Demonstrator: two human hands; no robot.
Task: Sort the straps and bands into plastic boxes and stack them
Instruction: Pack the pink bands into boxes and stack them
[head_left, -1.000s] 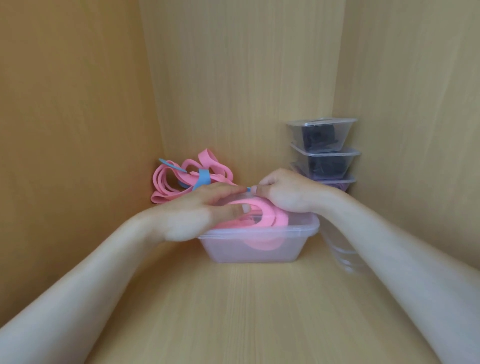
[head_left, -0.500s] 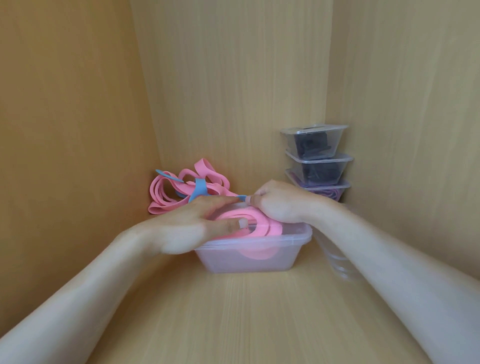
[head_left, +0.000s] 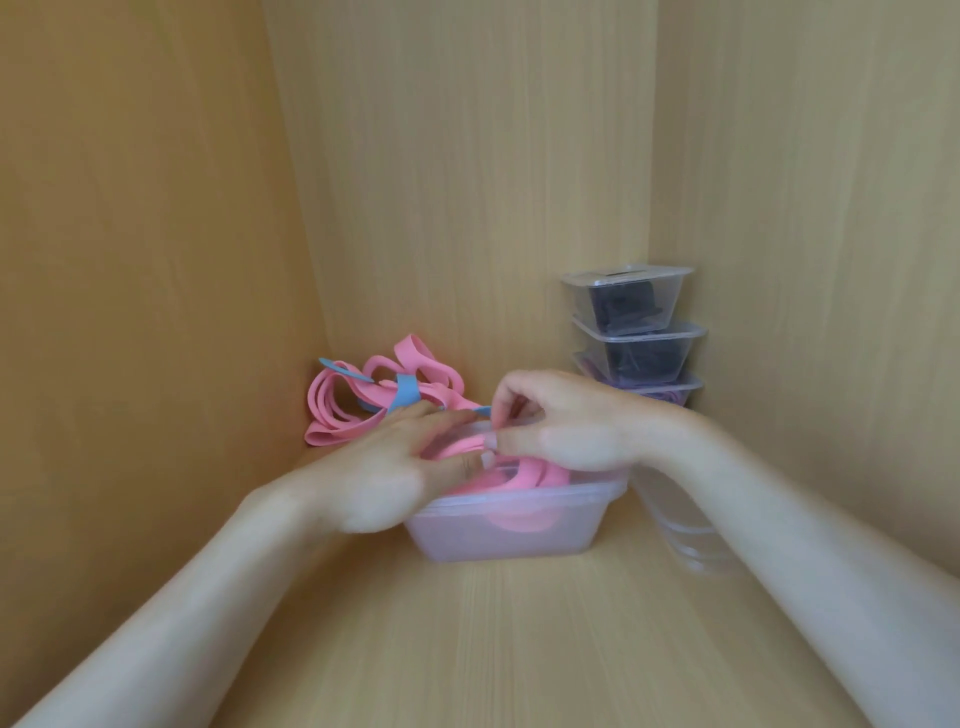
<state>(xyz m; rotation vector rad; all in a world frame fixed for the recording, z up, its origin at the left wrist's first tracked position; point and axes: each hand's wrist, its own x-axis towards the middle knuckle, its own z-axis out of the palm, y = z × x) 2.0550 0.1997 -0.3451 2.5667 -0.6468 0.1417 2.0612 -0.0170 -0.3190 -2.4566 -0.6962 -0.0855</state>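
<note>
Light wood-grain panels on the left, back and right, same pale laminate on the shelf (head_left: 519, 649) underneath, smooth and matte.

Dead centre sits an open plastic box (head_left: 498, 530): rectangular, frosty see-through walls, rounded corners, a lip round the top. Coiled inside are pink bands (head_left: 524, 475), flat, wide and rubbery-looking, and the top loop pokes up past the rim.

The left hand (head_left: 384, 467) lies over the box's left end with its fingers stretched out fairly straight on top of the pink coil, not wrapped round anything. The right hand (head_left: 561, 421) is over the back edge with fingers curled in, and its fingertips pinch a small blue tip (head_left: 483, 411). It's blurry there, so I can't tell what that tip belongs to.

Back left corner has a loose pile of bands (head_left: 332, 410), more of the same pink in floppy loops, with a blue strap (head_left: 405, 395) wrapped across it.

Back right corner: a stack of three lidded boxes (head_left: 631, 332), clear plastic. The top two have dark stuff inside, the bottom one something purplish. Just in front of that stack, partly behind the right forearm, is a nest of empty clear tubs (head_left: 680, 525).
</note>
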